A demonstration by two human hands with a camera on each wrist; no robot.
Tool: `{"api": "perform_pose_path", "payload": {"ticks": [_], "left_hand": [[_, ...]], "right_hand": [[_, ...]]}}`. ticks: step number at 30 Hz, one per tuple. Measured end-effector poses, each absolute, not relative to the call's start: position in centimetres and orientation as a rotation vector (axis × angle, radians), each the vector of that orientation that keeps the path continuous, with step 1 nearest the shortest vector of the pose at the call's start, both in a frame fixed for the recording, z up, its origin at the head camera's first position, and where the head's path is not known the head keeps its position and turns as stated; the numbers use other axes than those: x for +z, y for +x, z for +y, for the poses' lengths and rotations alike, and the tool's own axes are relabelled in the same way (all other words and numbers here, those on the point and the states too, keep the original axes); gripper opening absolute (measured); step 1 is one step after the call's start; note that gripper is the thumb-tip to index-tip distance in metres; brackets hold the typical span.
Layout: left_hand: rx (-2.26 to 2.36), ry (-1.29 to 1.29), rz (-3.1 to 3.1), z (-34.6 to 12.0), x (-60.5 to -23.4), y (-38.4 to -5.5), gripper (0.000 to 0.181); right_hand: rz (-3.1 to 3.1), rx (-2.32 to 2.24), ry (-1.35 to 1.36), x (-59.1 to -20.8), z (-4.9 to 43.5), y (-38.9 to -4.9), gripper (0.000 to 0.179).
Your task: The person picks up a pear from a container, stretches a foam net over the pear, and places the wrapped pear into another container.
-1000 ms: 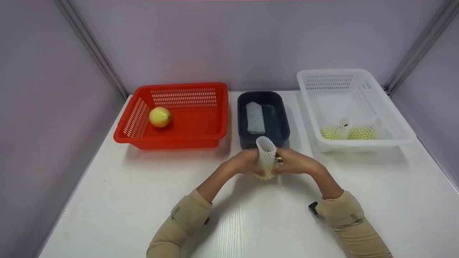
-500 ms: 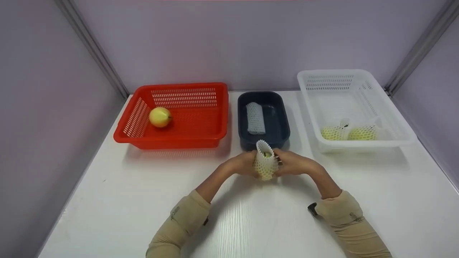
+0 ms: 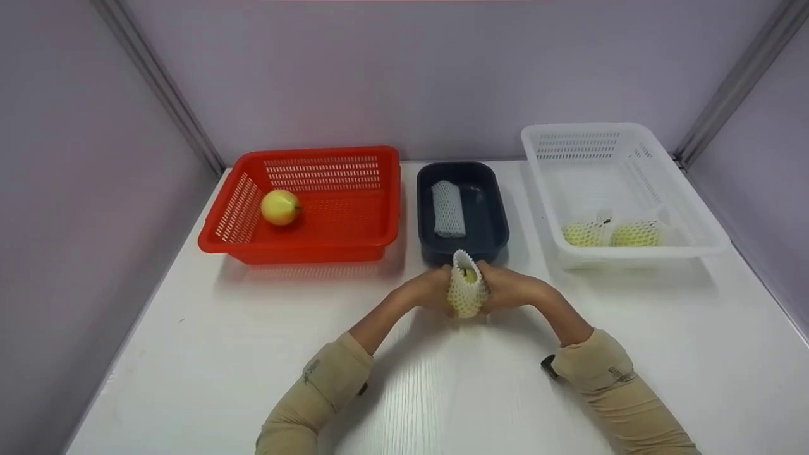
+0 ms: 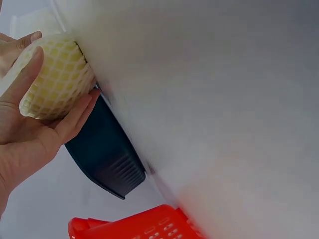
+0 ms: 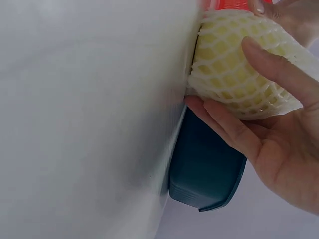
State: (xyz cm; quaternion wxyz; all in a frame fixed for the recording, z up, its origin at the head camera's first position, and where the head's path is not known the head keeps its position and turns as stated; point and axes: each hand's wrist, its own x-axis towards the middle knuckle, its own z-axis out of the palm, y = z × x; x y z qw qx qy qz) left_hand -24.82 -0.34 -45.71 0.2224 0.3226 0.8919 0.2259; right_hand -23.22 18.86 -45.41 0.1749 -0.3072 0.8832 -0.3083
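A yellow pear (image 5: 229, 64) with a dark stem stands in a white foam net sleeve (image 3: 468, 302) in the middle, in front of the dark blue bin. From the left, my left hand (image 3: 433, 291) holds the sleeved pear, thumb on one side and fingers low around it, as the left wrist view shows. My right hand (image 3: 502, 287) grips it from the opposite side in the same way. The sleeve's upper end rises past the fruit, and the stem shows through its opening. The bottom of the pear is right at the white table (image 3: 404, 392).
A red basket (image 3: 297, 251) at the back left holds one bare yellow pear (image 3: 280, 207). Behind my hands, the dark blue bin (image 3: 486, 212) contains a flat foam net sleeve (image 3: 448, 208). Two sleeved pears lie in the white basket (image 3: 638, 253) on the right.
The sleeve's upright tube has come down around the pear, so the stem now shows inside its top opening. Both hands stay at nearly the same place.
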Motion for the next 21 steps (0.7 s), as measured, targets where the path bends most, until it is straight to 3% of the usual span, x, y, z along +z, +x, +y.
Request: {"api": "perform_pose_path", "payload": {"ticks": [5,12,21], "left_hand": [[0.810,0.848,2.428,-0.5,-44.8,-24.9,0.053],[1.414,0.622,2.324,-1.8,-41.3,-24.1,0.074],[2.066,0.398,1.923,-1.6,-38.5,-22.9,0.061]], "right_hand": [[2.507,-0.930,-0.861,-44.7,19.2,-23.4,0.070],[2.338,-1.407,-0.607,-41.2,20.3,-22.8,0.080],[2.266,-1.763,-0.359,-38.2,20.3,-21.8,0.083]]}}
